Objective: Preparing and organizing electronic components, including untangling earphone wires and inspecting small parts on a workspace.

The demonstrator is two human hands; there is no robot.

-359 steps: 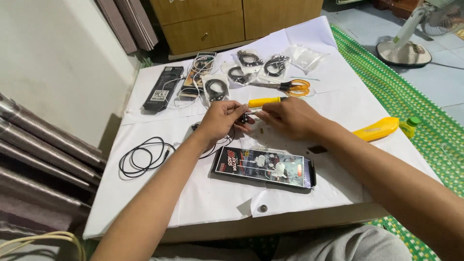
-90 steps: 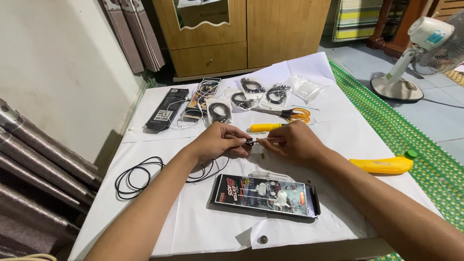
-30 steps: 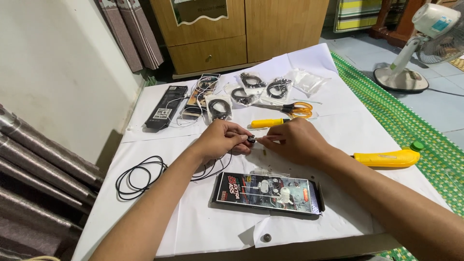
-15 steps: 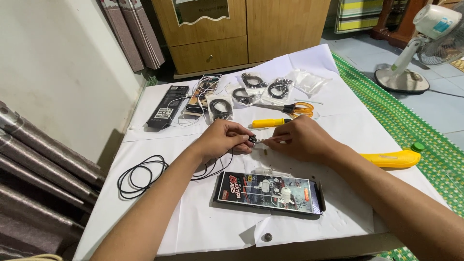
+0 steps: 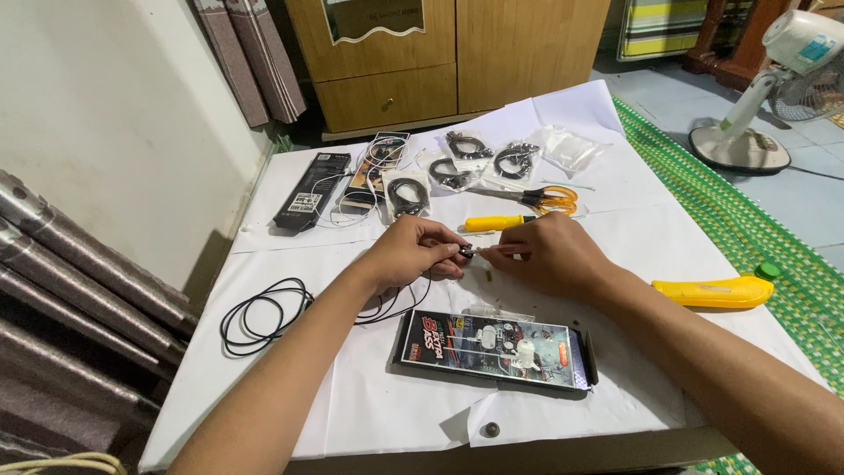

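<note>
- Left hand [image 5: 411,253] and right hand [image 5: 547,255] meet over the middle of a white-covered table [image 5: 352,413], fingertips nearly touching
- Left grip closes on a small dark plug [image 5: 464,253] at the end of a black cable [image 5: 264,312]; the cable runs under the left wrist to a loose coil at the left of the table
- Right grip pinches tight at the same plug; what it holds, if anything else, is too small to tell
- A flat earphone box [image 5: 497,349] lies just below the hands
- A yellow screwdriver [image 5: 497,222] and orange scissors [image 5: 541,198] lie just beyond the hands, with bagged cables [image 5: 466,163] farther back
- A yellow cutter [image 5: 712,291] lies right of the right forearm
</note>
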